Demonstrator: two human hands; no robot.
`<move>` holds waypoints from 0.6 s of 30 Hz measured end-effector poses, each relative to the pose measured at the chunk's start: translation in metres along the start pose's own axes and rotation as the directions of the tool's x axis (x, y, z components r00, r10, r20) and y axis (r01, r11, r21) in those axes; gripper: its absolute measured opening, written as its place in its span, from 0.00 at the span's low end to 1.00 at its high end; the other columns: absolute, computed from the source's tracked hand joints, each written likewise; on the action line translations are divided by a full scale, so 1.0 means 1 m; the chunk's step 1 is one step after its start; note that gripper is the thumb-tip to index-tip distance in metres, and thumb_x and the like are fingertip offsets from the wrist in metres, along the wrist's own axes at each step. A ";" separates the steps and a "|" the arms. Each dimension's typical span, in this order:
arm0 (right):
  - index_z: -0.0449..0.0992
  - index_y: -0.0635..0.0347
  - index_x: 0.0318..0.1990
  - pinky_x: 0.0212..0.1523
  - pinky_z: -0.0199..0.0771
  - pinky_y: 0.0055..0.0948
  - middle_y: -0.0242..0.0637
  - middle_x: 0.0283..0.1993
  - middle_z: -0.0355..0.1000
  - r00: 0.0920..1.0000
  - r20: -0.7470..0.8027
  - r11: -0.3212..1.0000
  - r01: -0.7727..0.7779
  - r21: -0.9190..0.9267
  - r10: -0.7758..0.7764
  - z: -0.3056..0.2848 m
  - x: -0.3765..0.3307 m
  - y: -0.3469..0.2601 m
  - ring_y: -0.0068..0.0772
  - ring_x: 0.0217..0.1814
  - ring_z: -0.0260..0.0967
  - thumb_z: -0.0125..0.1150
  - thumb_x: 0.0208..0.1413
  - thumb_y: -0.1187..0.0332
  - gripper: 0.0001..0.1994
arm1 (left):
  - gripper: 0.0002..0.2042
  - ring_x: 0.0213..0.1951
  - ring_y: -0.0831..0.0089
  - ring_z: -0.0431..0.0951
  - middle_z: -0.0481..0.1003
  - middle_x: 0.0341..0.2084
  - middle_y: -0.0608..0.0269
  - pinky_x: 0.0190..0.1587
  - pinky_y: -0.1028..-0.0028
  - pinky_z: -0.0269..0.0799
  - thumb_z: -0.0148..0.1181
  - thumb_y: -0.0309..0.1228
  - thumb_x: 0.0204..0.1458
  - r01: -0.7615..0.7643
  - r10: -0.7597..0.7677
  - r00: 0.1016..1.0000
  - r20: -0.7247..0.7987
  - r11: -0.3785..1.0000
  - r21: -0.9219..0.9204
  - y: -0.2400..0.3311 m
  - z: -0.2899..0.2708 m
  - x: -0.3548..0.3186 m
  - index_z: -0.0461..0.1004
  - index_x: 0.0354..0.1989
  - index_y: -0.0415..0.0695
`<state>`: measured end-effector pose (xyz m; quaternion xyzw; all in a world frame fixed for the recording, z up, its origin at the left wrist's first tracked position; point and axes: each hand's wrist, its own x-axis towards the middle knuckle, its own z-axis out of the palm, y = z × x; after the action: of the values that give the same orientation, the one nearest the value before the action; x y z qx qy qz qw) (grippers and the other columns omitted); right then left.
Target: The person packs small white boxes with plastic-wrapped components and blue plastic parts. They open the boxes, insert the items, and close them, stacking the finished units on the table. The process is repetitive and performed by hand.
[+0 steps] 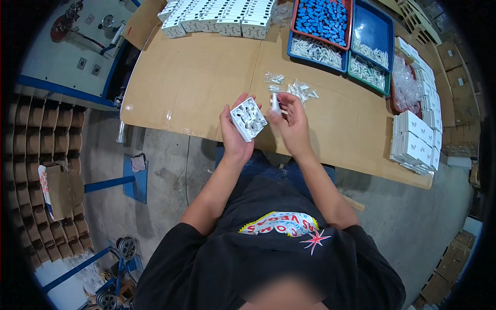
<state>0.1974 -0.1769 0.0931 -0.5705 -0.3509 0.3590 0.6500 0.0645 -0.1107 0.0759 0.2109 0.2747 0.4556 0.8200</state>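
Observation:
In my left hand (237, 139) lies a square white plastic part (248, 119), like the back of a wall switch or socket, with its hollow, detailed side facing up. The fingers wrap round its edges. Close to its right, my right hand (292, 121) pinches a small whitish packet (276, 102), apart from the square part. What the packet holds is too blurred to tell. Just beyond this hand, small clear bags (301, 91) with white and metallic bits lie on the cardboard-covered table (201, 88). Another small bag (275, 78) rests a little farther off.
Stacked white square parts (217, 19) line the far left edge. At far right stand a red tray (321, 23) of blue pieces, blue trays (370, 31) and a green tray (366, 77) of white pieces. White boxes (415, 140) fill the right edge; a blue-framed machine (82, 57) stands left.

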 end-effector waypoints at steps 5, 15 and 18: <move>0.72 0.64 0.58 0.57 0.75 0.37 0.47 0.56 0.74 0.977 0.026 0.939 0.213 -0.270 -0.214 0.023 -0.013 -0.006 0.42 0.57 0.74 0.85 0.42 0.55 0.39 | 0.32 0.59 0.64 0.74 0.72 0.60 0.55 0.63 0.64 0.70 0.33 0.55 0.70 -0.105 0.102 0.994 0.038 0.991 0.087 -0.011 0.021 -0.016 0.65 0.67 0.41; 0.71 0.66 0.59 0.56 0.78 0.41 0.50 0.59 0.73 0.900 0.076 0.813 0.422 -0.402 -0.429 0.029 -0.017 -0.006 0.52 0.59 0.74 0.83 0.41 0.50 0.41 | 0.31 0.60 0.67 0.72 0.71 0.60 0.58 0.64 0.66 0.67 0.34 0.53 0.70 -0.163 0.152 0.984 0.094 0.978 0.128 -0.010 0.031 -0.023 0.64 0.68 0.41; 0.71 0.67 0.59 0.57 0.77 0.41 0.53 0.61 0.72 0.873 0.076 0.787 0.468 -0.402 -0.481 0.028 -0.014 -0.002 0.53 0.61 0.74 0.83 0.42 0.50 0.41 | 0.32 0.64 0.66 0.69 0.68 0.64 0.57 0.67 0.66 0.63 0.32 0.54 0.71 -0.133 0.122 0.988 0.091 0.983 0.124 -0.006 0.044 -0.032 0.61 0.71 0.41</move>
<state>0.1661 -0.1758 0.0973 -0.5921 -0.5398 0.0939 0.5909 0.0824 -0.1452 0.1144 0.2994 0.2554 0.4794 0.7845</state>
